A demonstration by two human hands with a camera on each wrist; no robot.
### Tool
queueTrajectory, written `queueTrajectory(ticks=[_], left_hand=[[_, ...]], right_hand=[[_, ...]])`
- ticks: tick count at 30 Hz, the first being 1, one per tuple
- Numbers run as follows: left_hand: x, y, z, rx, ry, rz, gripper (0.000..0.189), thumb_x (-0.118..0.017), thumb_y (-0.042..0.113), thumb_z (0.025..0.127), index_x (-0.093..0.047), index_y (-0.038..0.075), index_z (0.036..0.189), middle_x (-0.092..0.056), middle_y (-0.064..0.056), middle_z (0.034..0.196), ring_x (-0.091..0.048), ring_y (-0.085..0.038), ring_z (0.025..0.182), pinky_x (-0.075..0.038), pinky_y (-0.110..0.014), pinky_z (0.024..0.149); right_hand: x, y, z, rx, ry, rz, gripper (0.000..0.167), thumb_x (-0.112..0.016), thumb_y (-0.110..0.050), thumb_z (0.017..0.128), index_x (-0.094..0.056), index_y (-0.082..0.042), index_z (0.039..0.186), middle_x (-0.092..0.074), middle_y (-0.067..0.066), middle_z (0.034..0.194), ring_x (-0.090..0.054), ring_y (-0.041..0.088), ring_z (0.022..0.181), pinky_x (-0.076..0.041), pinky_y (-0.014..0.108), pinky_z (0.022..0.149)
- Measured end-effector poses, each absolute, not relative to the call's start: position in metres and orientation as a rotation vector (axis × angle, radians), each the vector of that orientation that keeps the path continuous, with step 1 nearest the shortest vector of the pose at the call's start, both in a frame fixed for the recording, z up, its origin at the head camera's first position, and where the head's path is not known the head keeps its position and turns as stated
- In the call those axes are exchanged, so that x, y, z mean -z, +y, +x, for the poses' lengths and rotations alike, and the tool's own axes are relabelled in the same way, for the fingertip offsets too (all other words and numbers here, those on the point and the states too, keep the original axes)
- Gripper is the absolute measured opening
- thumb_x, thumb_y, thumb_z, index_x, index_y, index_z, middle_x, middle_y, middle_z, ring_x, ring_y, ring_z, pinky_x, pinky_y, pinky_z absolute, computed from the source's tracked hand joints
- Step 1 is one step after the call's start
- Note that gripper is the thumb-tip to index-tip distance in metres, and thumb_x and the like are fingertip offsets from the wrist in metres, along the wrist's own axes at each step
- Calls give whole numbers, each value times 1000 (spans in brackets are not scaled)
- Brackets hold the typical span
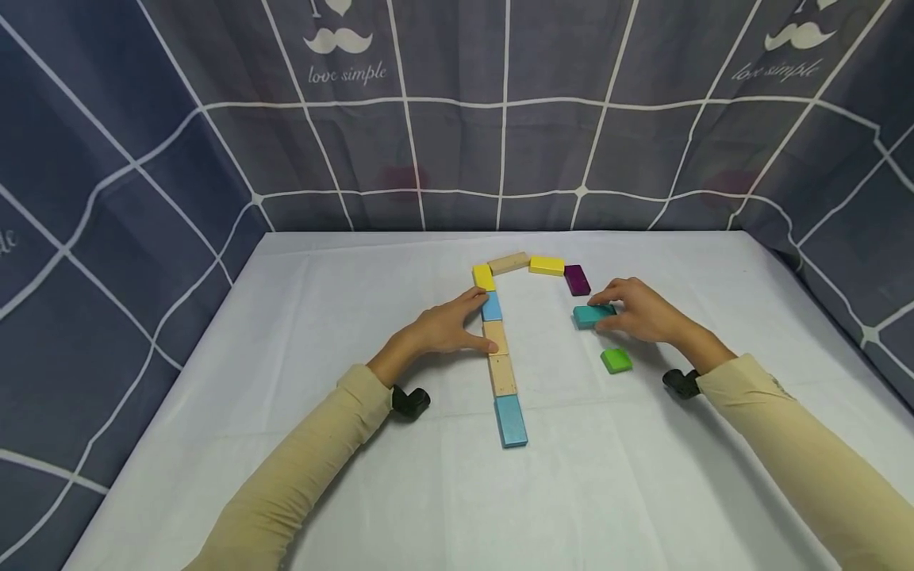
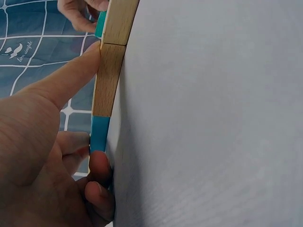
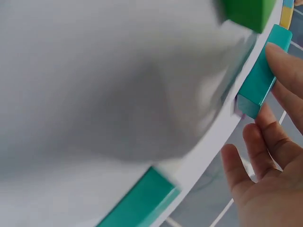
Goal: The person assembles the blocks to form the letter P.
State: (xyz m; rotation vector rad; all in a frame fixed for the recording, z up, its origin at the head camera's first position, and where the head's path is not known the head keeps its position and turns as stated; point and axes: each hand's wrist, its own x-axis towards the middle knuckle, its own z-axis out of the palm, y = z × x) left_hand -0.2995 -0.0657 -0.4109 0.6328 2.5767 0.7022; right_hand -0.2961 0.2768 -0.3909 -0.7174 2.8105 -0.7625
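Observation:
My right hand (image 1: 639, 313) pinches a teal block (image 1: 589, 318) between thumb and fingers, close to the table. In the right wrist view that block (image 3: 260, 78) is gripped along its long sides, while the other fingers extend free. My left hand (image 1: 450, 323) rests against the left side of a row of blocks. Its thumb touches a wooden block (image 1: 496, 336), and its forefinger reaches the light blue block (image 1: 491, 308) near a yellow block (image 1: 483, 277). Nearer me, the row continues with another wooden block (image 1: 502, 374) and a blue block (image 1: 510, 422).
Beyond the hands lie a wooden block (image 1: 508, 262), a yellow block (image 1: 547, 266) and a purple block (image 1: 577, 280) in a bend. A green block (image 1: 616, 361) sits below the right hand. Another teal block (image 3: 137, 203) shows in the right wrist view. Checked curtains enclose the white-covered table (image 1: 343, 492).

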Motion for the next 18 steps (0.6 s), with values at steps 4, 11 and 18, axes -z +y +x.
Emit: queueTrajectory(ticks=[4, 11, 18], left_hand=[[413, -66, -299, -710, 2571, 630, 103, -74, 60, 80, -23, 17, 159, -8, 0, 165, -16, -23, 149, -22, -58, 113], [413, -65, -298, -709, 2559, 631, 102, -73, 60, 80, -23, 17, 159, -8, 0, 165, -16, -23, 149, -23, -56, 113], [412, -67, -298, -684, 2588, 636, 102, -72, 61, 81, -22, 18, 159, -9, 1, 165, -19, -23, 148, -25, -57, 112]], right_hand=[[393, 262, -303, 697, 2817, -770, 34, -79, -7, 82, -72, 0, 115, -62, 14, 102, -46, 33, 100, -40, 44, 83], [396, 245, -309, 604, 2806, -756, 34, -79, -10, 83, -73, -6, 116, -55, 16, 105, -41, 34, 102, -39, 44, 81], [394, 242, -312, 599, 2839, -749, 35, -77, -5, 84, -73, -7, 118, -52, 19, 105, -38, 36, 103, -36, 45, 81]])
